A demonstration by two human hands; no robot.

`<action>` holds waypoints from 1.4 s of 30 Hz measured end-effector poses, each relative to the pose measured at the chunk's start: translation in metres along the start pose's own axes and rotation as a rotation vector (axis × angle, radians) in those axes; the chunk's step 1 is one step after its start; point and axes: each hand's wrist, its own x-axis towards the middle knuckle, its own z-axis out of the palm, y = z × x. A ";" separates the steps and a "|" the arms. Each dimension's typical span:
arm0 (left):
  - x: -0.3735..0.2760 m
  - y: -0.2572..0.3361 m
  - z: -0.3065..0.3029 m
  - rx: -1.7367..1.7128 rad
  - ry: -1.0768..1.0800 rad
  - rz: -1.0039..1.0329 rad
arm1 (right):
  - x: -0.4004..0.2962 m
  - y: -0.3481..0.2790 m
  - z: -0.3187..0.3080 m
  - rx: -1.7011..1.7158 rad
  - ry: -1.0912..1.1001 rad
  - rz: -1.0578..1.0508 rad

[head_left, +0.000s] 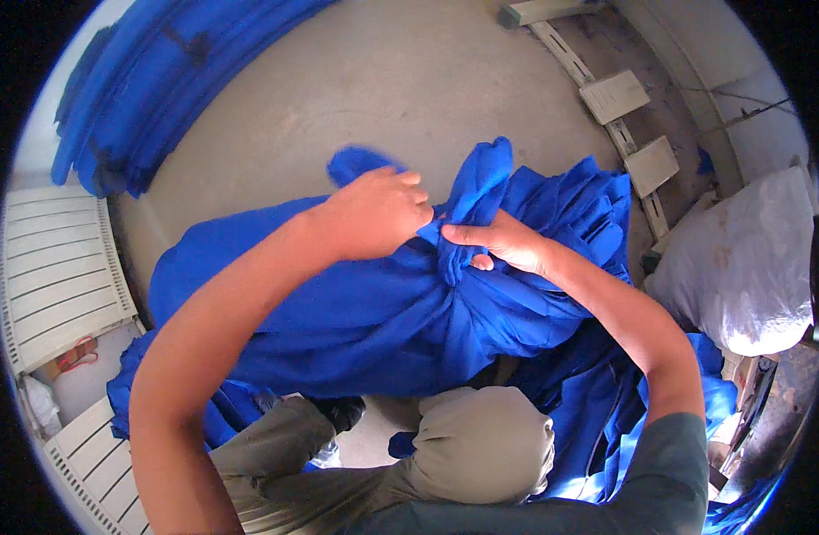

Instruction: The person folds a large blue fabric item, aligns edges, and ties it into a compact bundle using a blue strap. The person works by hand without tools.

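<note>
Before me lies a large bundle of blue fabric [302, 361], gathered and cinched by a twisted blue cloth strip [479, 180]. My left hand [382, 214] is closed around part of the strip, whose blurred loose end shows behind the wrist. On the right, my right hand [496, 241] pinches the strip at the knot, its thumb on the near side and a fingertip showing below. The two hands are close together above the cinched part. Layered folds of the bundle fan out beyond my right hand.
Long blue fabric rolls [175, 73] lie at the upper left. White slatted panels [61, 254] stand at the left edge. A metal frame with flat plates [615, 97] is at the upper right, near a filled translucent plastic bag [737, 267]. More dark blue cloth [576, 408] lies beside my knee.
</note>
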 end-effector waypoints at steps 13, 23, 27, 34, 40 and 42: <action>0.008 0.150 -0.039 -0.607 -0.038 -0.644 | -0.040 -0.008 0.006 0.194 -0.064 -0.177; -0.009 0.129 0.028 -0.550 0.470 -0.632 | -0.059 -0.012 0.006 -0.194 0.002 -0.103; 0.012 0.122 0.066 -0.608 0.547 -0.656 | -0.058 -0.012 0.010 -0.167 0.029 -0.107; 0.012 0.084 0.094 -0.829 0.551 -0.759 | -0.050 -0.002 0.013 -0.272 0.104 -0.179; 0.005 0.060 0.092 -1.068 0.338 -0.821 | -0.043 0.018 0.013 -0.519 0.139 -0.320; 0.004 0.069 0.081 -0.985 0.311 -0.876 | -0.044 0.023 0.012 -0.594 0.189 -0.373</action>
